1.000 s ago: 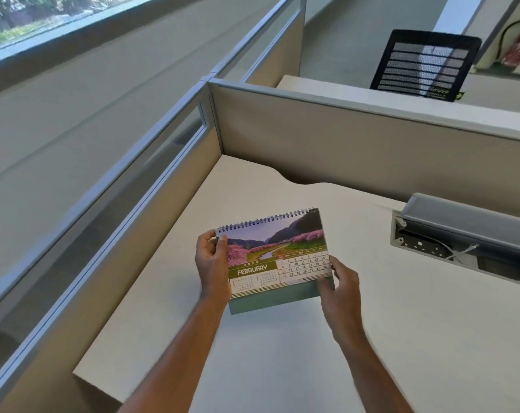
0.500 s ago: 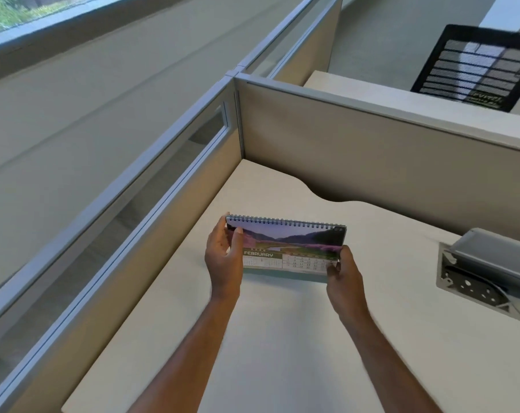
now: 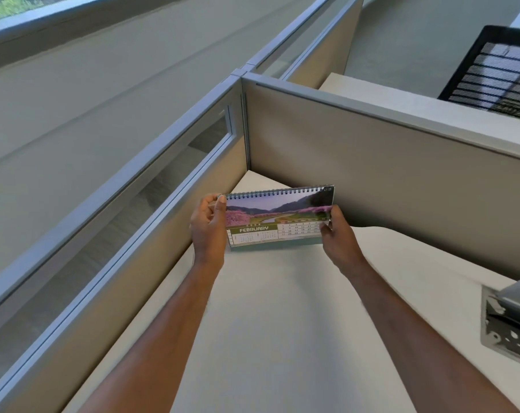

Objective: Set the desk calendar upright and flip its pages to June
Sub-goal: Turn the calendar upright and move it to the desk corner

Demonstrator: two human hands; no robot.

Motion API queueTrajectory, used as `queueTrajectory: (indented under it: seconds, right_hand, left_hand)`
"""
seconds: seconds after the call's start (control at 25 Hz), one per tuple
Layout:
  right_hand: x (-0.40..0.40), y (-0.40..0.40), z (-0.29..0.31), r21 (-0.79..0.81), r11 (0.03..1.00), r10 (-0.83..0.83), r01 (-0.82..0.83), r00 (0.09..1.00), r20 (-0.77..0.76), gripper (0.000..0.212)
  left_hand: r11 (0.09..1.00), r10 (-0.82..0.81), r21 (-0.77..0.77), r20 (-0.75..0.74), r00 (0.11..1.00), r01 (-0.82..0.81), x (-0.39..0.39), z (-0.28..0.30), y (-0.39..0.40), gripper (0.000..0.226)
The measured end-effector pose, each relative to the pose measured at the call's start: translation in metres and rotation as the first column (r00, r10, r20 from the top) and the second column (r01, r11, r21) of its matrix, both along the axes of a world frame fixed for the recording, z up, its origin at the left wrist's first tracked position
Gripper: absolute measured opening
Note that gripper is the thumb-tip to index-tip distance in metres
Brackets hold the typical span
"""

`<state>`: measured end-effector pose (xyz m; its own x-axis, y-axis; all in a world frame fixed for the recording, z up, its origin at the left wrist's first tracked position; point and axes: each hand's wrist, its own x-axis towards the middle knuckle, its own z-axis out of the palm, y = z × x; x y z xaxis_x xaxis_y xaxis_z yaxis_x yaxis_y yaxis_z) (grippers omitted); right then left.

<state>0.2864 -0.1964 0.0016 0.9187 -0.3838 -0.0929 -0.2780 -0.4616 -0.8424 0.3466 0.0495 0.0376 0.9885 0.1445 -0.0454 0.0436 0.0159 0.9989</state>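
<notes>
Desk calendar (image 3: 278, 219): spiral-bound, held at mid-frame between both hands, page facing the camera and headed FEBRUARY, with a landscape photograph above the date grid. Spiral binding is uppermost; the green base edge runs along the bottom. Whether the base touches the desk (image 3: 282, 323) cannot be told.

Left hand (image 3: 208, 226): closed on the calendar's left edge, thumb laid on the front near the top corner, fingers curled behind.

Right hand (image 3: 336, 234): closed on the calendar's right edge, thumb pressed on the page beside the date grid.

Desk: pale surface, occupying the lower centre of the frame beneath both forearms.

Partition panels (image 3: 372, 162): beige, grey-capped, meeting in a corner just behind the calendar.

Cable tray (image 3: 509, 320): grey metal, lid raised, set at the right edge.

Mesh chair back (image 3: 491, 73): black, seen at upper right beyond the partition.
</notes>
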Motion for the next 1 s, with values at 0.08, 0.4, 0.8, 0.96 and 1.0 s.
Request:
queueTrajectory:
  seconds: [0.08, 0.4, 0.8, 0.96, 1.0]
  right_hand:
    - [0.017, -0.002, -0.010, 0.035, 0.999, 0.017, -0.018, 0.999, 0.029, 0.028]
    - [0.042, -0.009, -0.039, 0.065, 0.996, 0.053, -0.060, 0.994, 0.098, 0.026]
    - [0.017, 0.012, -0.049, 0.273, 0.957, -0.124, 0.104, 0.991, 0.056, 0.061]
    - [0.009, 0.018, -0.046, 0.270, 0.952, -0.166, 0.141, 0.983, 0.072, 0.053]
    - [0.008, 0.019, -0.044, 0.263, 0.953, -0.176, 0.152, 0.982, 0.070, 0.049]
  left_hand:
    - [1.000, -0.006, -0.009, 0.019, 1.000, 0.006, 0.015, -0.007, 0.001, 0.014]
    - [1.000, -0.025, 0.004, 0.022, 0.999, 0.025, 0.045, -0.021, 0.000, 0.015]
    - [0.974, -0.069, -0.227, -0.177, 0.982, 0.027, 0.057, -0.002, 0.000, 0.008]
    - [0.978, -0.069, -0.207, -0.189, 0.980, 0.029, 0.060, 0.002, -0.001, 0.006]
    - [0.979, -0.062, -0.204, -0.186, 0.981, 0.024, 0.060, 0.002, -0.002, 0.007]
